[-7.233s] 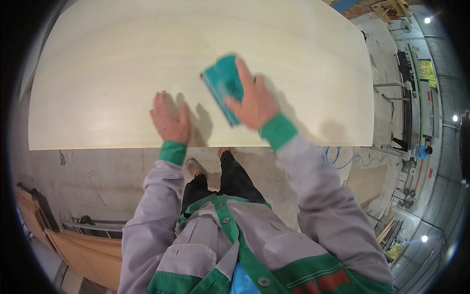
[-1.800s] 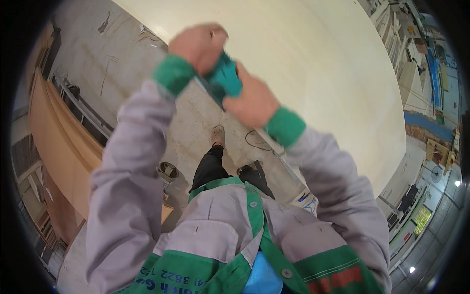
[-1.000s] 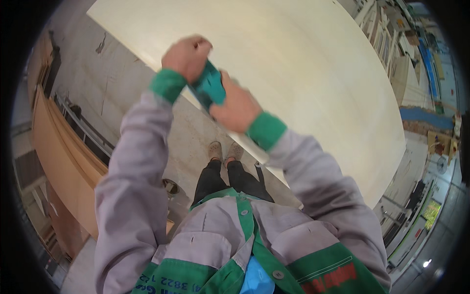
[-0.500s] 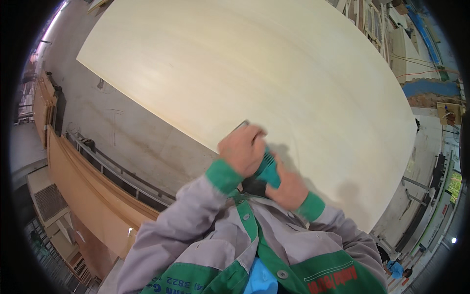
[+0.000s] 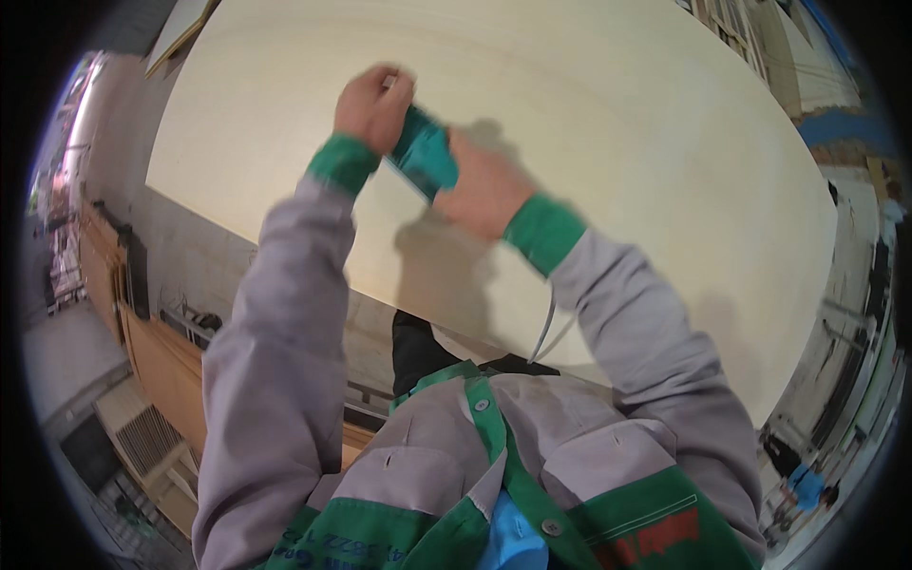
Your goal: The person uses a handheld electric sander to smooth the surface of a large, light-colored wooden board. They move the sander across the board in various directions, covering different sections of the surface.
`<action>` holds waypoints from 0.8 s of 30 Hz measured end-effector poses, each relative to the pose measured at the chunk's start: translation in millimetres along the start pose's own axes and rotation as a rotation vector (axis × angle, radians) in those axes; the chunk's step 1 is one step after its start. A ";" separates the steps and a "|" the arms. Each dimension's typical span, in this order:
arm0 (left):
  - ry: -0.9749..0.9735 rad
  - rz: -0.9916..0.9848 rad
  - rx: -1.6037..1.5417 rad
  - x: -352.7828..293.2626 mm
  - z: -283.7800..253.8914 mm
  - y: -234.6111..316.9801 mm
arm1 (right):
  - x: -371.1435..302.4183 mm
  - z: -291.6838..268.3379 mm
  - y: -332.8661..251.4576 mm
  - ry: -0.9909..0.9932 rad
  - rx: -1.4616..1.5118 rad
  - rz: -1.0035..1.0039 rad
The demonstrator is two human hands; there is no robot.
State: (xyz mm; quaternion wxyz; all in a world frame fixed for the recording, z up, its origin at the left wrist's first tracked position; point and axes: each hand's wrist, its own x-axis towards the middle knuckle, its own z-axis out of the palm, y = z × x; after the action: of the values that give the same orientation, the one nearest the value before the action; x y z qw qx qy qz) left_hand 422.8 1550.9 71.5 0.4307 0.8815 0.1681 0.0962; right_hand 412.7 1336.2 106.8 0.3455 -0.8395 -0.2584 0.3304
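Note:
A large pale board (image 5: 617, 180) lies flat in front of me and fills most of the view. On it sits a teal corded power tool that looks like a sander (image 5: 425, 157), blurred by motion. My left hand (image 5: 373, 109) is closed round its far left end. The near right end of its body is gripped by my right hand (image 5: 484, 185), thumb and fingers on either side. A thin grey cord (image 5: 545, 328) hangs below my right forearm at the board's near edge. My hands hide much of the tool, and its underside does not show.
Brown panels (image 5: 161, 370) stand to the left, beside a slatted wooden piece (image 5: 150, 443). Long strips of wood (image 5: 731, 38) lie beyond the board at the upper right. A person in a blue top (image 5: 807, 484) is at the lower right, some distance off.
Both hands have pushed the tool away from my body and to the left across the board. My arms are now stretched out, and the cord has come into view.

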 end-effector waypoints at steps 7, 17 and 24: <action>-0.363 0.187 0.107 72.0 81.2 71.6 | -12.2 -8.2 29.7 0.637 -0.259 0.073; -0.667 0.262 -0.305 -164.8 -27.9 14.7 | -154.6 204.0 -92.4 0.617 -0.109 0.362; -0.433 0.056 -0.524 -77.6 -9.5 -43.9 | -73.6 156.2 -90.3 0.768 -0.051 0.475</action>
State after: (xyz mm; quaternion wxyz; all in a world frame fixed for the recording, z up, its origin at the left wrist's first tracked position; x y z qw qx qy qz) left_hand 338.6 1553.5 40.6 0.6656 0.7450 0.0180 -0.0413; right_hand 231.9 1408.1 117.5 0.3101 -0.9455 0.0804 0.0586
